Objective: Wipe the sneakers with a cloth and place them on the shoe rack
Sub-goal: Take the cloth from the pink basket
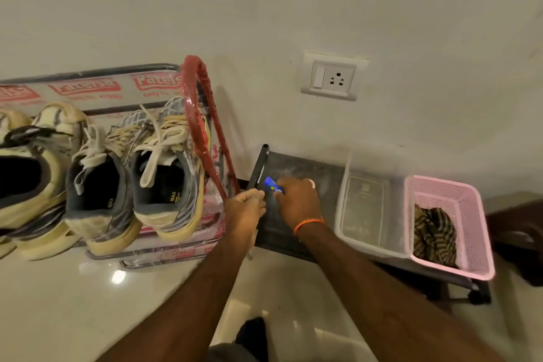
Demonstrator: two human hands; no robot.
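Sneakers (164, 173) already sat on the shoe rack (205, 103), heels outward. Just right of the rack, right hand (296, 197) had its fingers curled round a small blue item (273, 185) over the dark tray (293, 232); left hand (245, 209) pinched something pale, likely the cloth, hard to tell.

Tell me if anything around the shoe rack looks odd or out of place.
The shoe rack is still in its plastic shipping wrap, red on the side bar and printed clear film on the rails. The dark stand beside it shows a pale dusty smear near the right hand. Nothing looks spilled or broken.
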